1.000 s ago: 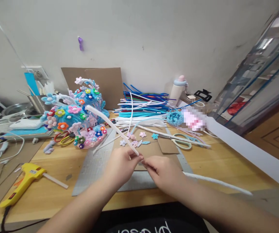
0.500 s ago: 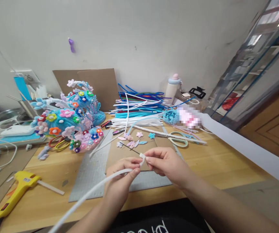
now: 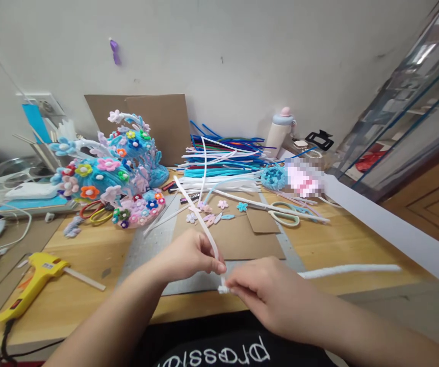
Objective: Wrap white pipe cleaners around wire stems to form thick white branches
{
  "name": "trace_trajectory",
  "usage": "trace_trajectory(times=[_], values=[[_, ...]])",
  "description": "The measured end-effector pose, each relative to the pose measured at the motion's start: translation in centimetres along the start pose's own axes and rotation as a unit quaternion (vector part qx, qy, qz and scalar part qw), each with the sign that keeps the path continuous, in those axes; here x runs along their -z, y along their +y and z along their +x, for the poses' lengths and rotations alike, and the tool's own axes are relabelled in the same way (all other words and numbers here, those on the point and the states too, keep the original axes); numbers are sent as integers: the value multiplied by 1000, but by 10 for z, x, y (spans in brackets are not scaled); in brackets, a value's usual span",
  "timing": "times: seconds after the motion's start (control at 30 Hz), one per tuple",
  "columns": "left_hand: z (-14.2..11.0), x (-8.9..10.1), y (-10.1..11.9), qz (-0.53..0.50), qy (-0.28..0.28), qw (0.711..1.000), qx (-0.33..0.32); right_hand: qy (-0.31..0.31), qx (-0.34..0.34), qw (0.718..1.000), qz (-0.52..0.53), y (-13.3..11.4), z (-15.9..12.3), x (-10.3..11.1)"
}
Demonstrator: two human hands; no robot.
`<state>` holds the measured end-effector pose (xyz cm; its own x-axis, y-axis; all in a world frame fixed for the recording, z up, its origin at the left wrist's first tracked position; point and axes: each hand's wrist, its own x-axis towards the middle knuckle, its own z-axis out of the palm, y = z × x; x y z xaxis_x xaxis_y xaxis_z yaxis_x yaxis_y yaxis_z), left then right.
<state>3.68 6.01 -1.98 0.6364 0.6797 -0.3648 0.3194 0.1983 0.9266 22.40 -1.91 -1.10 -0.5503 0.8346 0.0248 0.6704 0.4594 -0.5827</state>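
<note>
- The left hand (image 3: 190, 256) pinches a white fuzzy stem (image 3: 197, 215), which slants up over the grey mat (image 3: 146, 245).
- The right hand (image 3: 268, 289) pinches a wound white piece (image 3: 223, 289) near the table's (image 3: 337, 245) front edge.

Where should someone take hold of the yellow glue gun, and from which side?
Probably best by its handle, from the near left: the yellow glue gun lies with that handle slanting that way, apart from the glue stick jutting out to the right.
</note>
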Motion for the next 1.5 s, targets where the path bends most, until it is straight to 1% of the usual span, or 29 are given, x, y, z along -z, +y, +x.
trace_trajectory(times=[0.03, 0.07, 0.13, 0.2, 0.27, 0.33, 0.37, 0.43, 0.5, 0.57, 0.6, 0.67, 0.77, 0.83, 0.87, 0.9, 0.97, 1.0, 1.07, 1.1, 1.17, 1.23, 1.3, 1.37, 1.43, 1.5], values=[[-2, -1, 4, 37, 6, 999, -6, -3, -4, 1000, -8, 2, 2, -3], [-4, -4, 7, 77, 29, 996, -17, -2, -13, 1000, -6, 4, 5, -6], [-10, -11, 11, 161, 107, 980, -51, 12, -38, 999, 23, 11, 11, -11], [-16, -19, 11, 200, 181, 959, -89, 43, -69, 994, 69, 18, 17, -13], [-21, -26, 7, 179, 227, 949, -126, 81, -103, 984, 122, 25, 22, -13], [-24, -32, -1, 108, 254, 949, -151, 114, -134, 967, 186, 29, 24, -11], [-23, -33, -6, 63, 261, 951, -152, 126, -145, 956, 221, 30, 24, -10], [-20, -36, -18, -45, 250, 958, -133, 144, -158, 934, 287, 29, 23, -7], [-13, -35, -29, -166, 202, 961, -89, 142, -151, 920, 332, 27, 19, -5], [-4, -31, -38, -249, 139, 957, -46, 115, -122, 924, 343, 24, 15, -3], [1, -28, -41, -258, 112, 959, -31, 95, -101, 933, 333, 22, 13, -2], [9, -18, -42, -241, 68, 968, -10, 52, -58, 958, 274, 18, 10, -1], [13, -4, -30, -187, 37, 982, -10, 13, -11, 991, 131, 13, 6, 1], [9, 0, -16, -149, 44, 988, -20, 1, -3, 999, 48, 11, 5, 1], [5, 0, -9, -122, 59, 990, -29, 2, -8, 1000, 22, 11, 4, 1], [0, -2, -3, -75, 81, 993, -41, 7, -18, 1000, 6, 10, 4, 0], [-10, -10, 6, 2, 134, 988, -76, 34, -43, 998, 0, 11, 4, -1], [-14, -15, 8, 21, 147, 985, -88, 54, -54, 997, 8, 13, 5, -1], [-21, -24, 6, 13, 165, 980, -107, 94, -67, 993, 39, 16, 5, -1], [-23, -28, 2, -12, 166, 979, -116, 114, -69, 989, 63, 19, 6, -1], [-23, -34, -10, -95, 154, 976, -123, 150, -67, 979, 124, 22, 5, -1], [-18, -37, -23, -194, 133, 966, -105, 165, -65, 965, 195, 23, 3, 0], [-10, -36, -35, -258, 110, 957, -68, 143, -61, 955, 251, 21, 1, 1], [0, -31, -41, -265, 82, 960, -29, 94, -51, 958, 266, 16, -2, 3], [7, -24, -40, -238, 53, 970, -9, 39, -36, 973, 224, 11, -3, 5], [10, -16, -32, -206, 32, 978, -5, -4, -15, 990, 137, 8, -4, 6]])
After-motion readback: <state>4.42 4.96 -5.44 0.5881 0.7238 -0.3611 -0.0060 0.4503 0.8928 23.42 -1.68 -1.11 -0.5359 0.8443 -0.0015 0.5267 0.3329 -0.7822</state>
